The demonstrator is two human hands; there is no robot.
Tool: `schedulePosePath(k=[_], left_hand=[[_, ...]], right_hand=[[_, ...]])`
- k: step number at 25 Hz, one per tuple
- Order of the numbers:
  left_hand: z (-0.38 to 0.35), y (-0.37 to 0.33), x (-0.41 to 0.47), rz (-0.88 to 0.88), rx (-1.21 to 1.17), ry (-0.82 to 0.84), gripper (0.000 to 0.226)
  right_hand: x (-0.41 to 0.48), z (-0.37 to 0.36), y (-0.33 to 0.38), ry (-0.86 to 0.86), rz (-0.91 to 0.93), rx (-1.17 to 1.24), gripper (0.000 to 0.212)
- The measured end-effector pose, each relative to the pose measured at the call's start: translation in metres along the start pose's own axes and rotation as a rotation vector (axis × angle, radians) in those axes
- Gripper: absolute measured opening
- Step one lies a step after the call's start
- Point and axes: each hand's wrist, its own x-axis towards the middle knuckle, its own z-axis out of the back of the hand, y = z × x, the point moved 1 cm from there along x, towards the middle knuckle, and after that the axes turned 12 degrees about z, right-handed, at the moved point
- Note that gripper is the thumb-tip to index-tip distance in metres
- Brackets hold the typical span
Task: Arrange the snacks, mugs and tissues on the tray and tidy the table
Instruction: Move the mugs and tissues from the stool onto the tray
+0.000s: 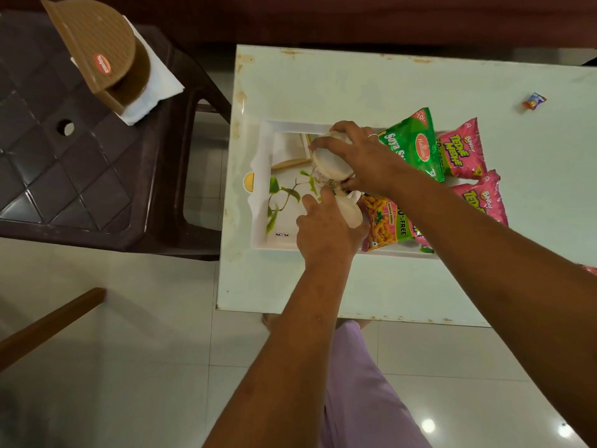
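White rectangular plastic tray with a leaf print (262,189), lying at the left end of the pale worktop (355,82), takes two mugs while snack packets fill its right side. The left hand (323,231) has its grip closed round a white mug (350,213), and the right hand (361,156) clasps a white patterned mug (328,166) tipped on its side. Both should be set upright, side by side, clear of the green snack packet (415,145).
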Motion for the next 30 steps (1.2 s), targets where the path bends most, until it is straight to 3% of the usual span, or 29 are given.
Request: schedulePosePath(k=[4, 7, 9, 12, 14, 16, 21, 24, 27, 30], left_hand=[[0.016, 0.011, 0.009, -0.086, -0.041, 0.117, 0.094], [0.055, 0.036, 0.031, -0.172, -0.098, 0.213, 0.098], [0.096, 0.061, 0.053, -0.154, -0.223, 0.155, 0.088], [0.165, 0.104, 0.089, -0.007, -0.606, -0.098, 0.054], [0.204, 0.130, 0.115, 0.117, -0.858, -0.185, 0.038], [0.227, 0.148, 0.134, 0.188, -0.967, -0.196, 0.031], [0.237, 0.163, 0.156, 0.183, -1.055, -0.067, 0.035], [0.236, 0.158, 0.158, 0.131, -1.034, 0.060, 0.041], [0.238, 0.150, 0.156, 0.097, -1.071, 0.116, 0.039], [0.239, 0.141, 0.146, 0.120, -1.188, 0.110, 0.033]], right_hand=[[0.013, 0.013, 0.016, 0.104, -0.138, 0.076, 0.086], [0.029, 0.025, 0.047, 0.073, -0.142, 0.161, 0.078], [0.048, 0.032, 0.074, -0.044, -0.103, 0.271, 0.070], [0.089, 0.042, 0.119, -0.263, -0.066, 0.469, 0.054], [0.125, 0.048, 0.147, -0.337, -0.057, 0.590, 0.047], [0.162, 0.051, 0.169, -0.346, -0.059, 0.744, 0.048], [0.236, 0.052, 0.197, -0.354, -0.093, 0.881, 0.062], [0.248, 0.046, 0.195, -0.378, -0.164, 0.992, 0.050], [0.244, 0.046, 0.193, -0.502, -0.193, 1.090, 0.028], [0.219, 0.054, 0.195, -0.744, -0.135, 1.049, 0.021]])
